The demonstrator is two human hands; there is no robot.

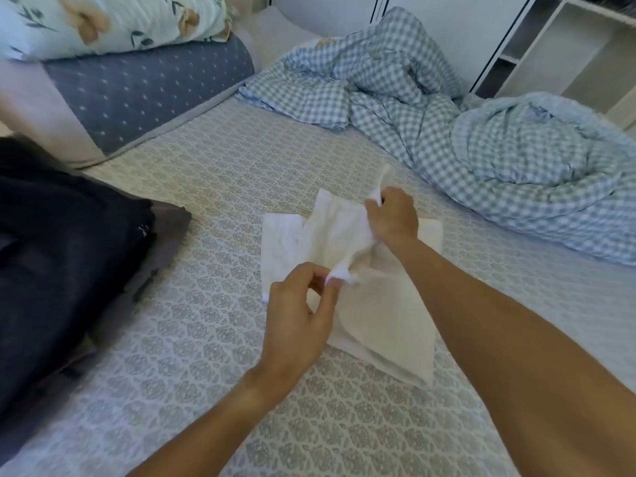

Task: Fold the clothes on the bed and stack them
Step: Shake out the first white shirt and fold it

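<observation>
Bedroom, daylight, head view looking down onto a bed (pixel 213 208) covered with a pale sheet printed in grey-green medallions. White garment (pixel 378 304) lies mid-bed, partly flat, partly lifted; its long axis runs on a diagonal from the far side toward the near right, the nearest corner pointing down-right. Kind of garment cannot be told; fabric thin, creased, an extra fold sticking out on its left side. Left hand (pixel 299 325) at the garment's near-left edge, thumb and fingertips pinching a small bunched bit of cloth, raised slightly off the sheet. Right hand (pixel 394 215) at the garment's far end, fingers curled around a gathered strip of the cloth that stands up above the knuckles. Both forearms bare, the right one crossing over the garment's right side. Left of the garment, well apart from it: a stack of dark clothes (pixel 62 270), navy on top, a grey layer showing beneath at the edge. Beyond the garment, far left: a slate-blue dotted pillow (pixel 144 87) with a floral pillow (pixel 110 22) on top. Right of and beyond the garment: a crumpled blue-and-white checked duvet (pixel 481 149). Past the duvet, upper right corner: white open shelving (pixel 557 46).
</observation>
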